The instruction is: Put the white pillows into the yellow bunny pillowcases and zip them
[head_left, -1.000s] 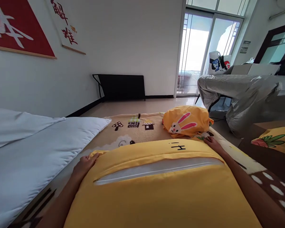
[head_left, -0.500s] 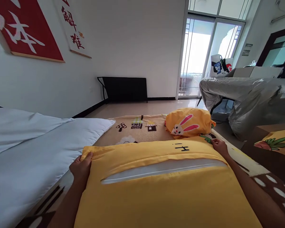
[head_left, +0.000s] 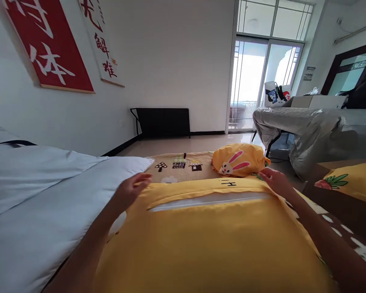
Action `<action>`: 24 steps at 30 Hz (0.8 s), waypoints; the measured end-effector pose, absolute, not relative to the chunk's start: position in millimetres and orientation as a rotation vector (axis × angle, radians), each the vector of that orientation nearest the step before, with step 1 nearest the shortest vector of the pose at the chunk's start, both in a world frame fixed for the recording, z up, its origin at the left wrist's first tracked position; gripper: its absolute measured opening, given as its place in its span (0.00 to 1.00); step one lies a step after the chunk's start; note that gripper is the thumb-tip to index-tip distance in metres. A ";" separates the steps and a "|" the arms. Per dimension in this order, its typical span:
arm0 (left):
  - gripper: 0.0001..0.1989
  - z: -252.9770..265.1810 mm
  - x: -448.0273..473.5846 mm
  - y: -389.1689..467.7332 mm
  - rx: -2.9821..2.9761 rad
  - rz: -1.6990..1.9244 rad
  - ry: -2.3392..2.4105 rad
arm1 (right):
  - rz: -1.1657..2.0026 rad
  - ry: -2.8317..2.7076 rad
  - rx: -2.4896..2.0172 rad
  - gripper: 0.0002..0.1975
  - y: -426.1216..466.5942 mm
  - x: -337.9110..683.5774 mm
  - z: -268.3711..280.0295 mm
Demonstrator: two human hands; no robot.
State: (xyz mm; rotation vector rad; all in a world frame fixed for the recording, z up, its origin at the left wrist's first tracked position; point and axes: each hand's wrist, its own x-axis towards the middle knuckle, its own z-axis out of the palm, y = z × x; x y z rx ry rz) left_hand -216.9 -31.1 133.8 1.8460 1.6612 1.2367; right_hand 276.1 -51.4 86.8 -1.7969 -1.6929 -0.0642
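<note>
A yellow pillow [head_left: 213,240] lies in front of me, with white filling [head_left: 183,203] showing through a long open slit in its cover. Past the slit, dark "Hi" lettering marks the far edge. My left hand [head_left: 131,191] hovers over the far left corner, thumb and fingers apart, holding nothing. At the far right corner is my right hand [head_left: 277,183], its fingers loosely bent and nothing visible in them. Just beyond the pillow sits a bunched orange-yellow cloth bundle [head_left: 239,159] with a rabbit print.
White pillows [head_left: 49,203] are on the left. A patterned blanket [head_left: 171,163] spreads underneath. On the right, a box [head_left: 320,191] contains yellow fabric [head_left: 356,181] with a carrot print. Behind it stands a plastic-covered table [head_left: 308,122]. A black panel [head_left: 164,122] leans against the wall.
Both hands have let go of the pillow's far corners. My left hand has moved up and right, my right hand slightly left. The pillow now lies flatter, and the view has tilted up.
</note>
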 end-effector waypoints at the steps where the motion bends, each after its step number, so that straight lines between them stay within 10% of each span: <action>1: 0.18 145.0 -197.5 -44.1 2.086 0.941 1.529 | -0.055 -1.862 -1.679 0.14 -62.1 249.8 104.0; 6: 0.18 161.1 -105.8 -103.2 2.694 0.041 1.613 | -0.220 -2.288 -1.474 0.13 -104.1 133.3 137.0; 24: 0.12 96.4 -145.8 -80.5 2.482 1.235 1.479 | -0.123 -1.859 -1.483 0.09 -101.7 176.6 85.1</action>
